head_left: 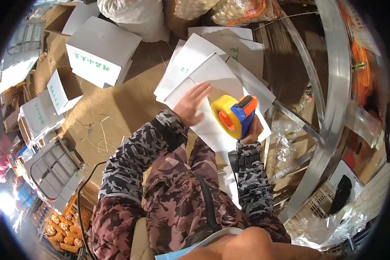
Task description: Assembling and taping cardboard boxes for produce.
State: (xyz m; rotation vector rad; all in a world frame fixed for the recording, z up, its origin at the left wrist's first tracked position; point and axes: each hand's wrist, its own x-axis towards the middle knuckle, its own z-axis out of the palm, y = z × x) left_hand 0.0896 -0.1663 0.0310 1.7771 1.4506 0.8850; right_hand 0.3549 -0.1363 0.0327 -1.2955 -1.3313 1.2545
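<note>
A flat white cardboard box (pixel 212 93) is lying on top of a loose stack of the same flattened boxes (pixel 229 52), just ahead of the person's knees, and both hands are working on it. The left hand (pixel 191 104) is pressing down on it with the palm flat and the fingers spread open, gripping nothing. The right hand (pixel 252 132) is closing around the handle of a tape dispenser (pixel 234 116), a blue and orange frame carrying a yellow roll, which is sitting on the box just beside the left hand's fingertips. Both forearms are wearing camouflage-patterned sleeves (pixel 134 156), and a dark watch (pixel 234 159) is showing at the right wrist.

To the left, an assembled white box (pixel 100 50) with green handwriting is standing on brown cardboard sheeting (pixel 112 112) covering the floor, with smaller open boxes (pixel 58 93) near it. Grey plastic crates (pixel 52 171) are lying further left. Mesh sacks of pale produce (pixel 236 11) are resting beyond the stack. A curved metal frame (pixel 333 99) is running down the right side.
</note>
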